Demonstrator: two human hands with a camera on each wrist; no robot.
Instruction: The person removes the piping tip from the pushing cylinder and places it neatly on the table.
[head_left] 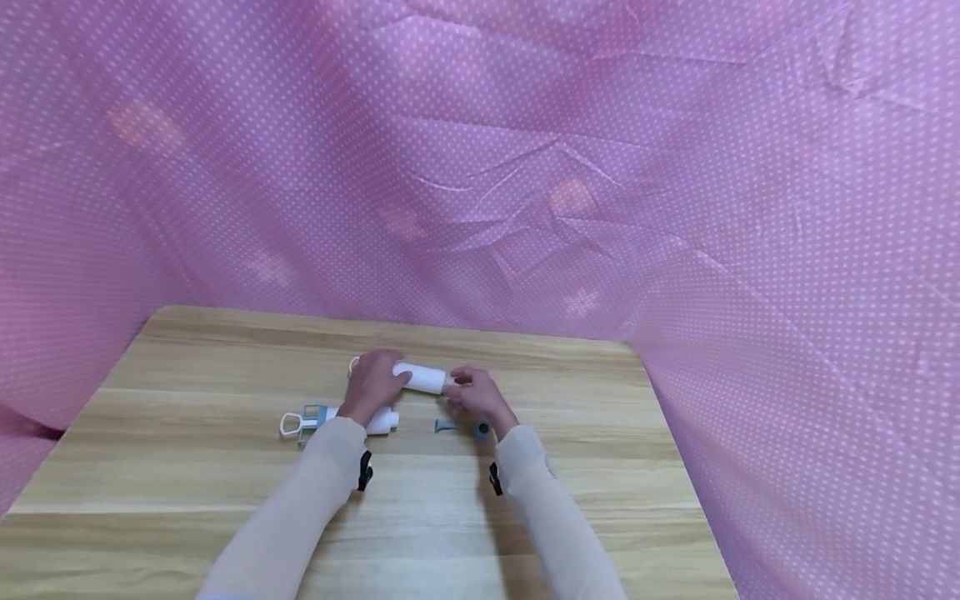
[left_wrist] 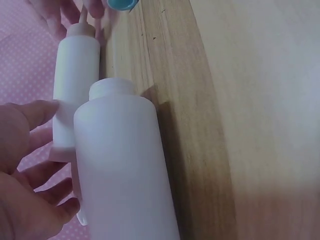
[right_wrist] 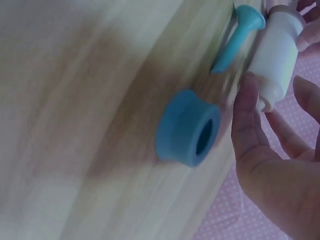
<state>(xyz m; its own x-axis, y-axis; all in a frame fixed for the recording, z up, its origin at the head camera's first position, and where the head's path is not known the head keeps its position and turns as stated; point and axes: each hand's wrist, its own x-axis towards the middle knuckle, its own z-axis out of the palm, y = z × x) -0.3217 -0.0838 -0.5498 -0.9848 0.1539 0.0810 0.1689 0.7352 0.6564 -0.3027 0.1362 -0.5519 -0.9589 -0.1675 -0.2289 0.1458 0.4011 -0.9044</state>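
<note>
In the head view, my left hand (head_left: 375,382) holds a white bottle (head_left: 424,377) that lies on its side, thumb against its near side. A pale nozzle (left_wrist: 83,16) points from its capped end. My right hand (head_left: 480,396) is at that nozzle, fingers loosely bent round it; contact is unclear. In the right wrist view, a blue funnel-like piece (right_wrist: 237,39) and a blue ring (right_wrist: 187,129) lie near the right hand. A second white bottle (left_wrist: 122,160) with an uncapped neck lies beneath my left forearm.
A white loop handle (head_left: 291,424) and a blue-grey frame (head_left: 311,417) stick out left of the second bottle. All of it lies on a wood-grain table (head_left: 187,467). A pink dotted cloth (head_left: 487,167) hangs behind the table and at both sides.
</note>
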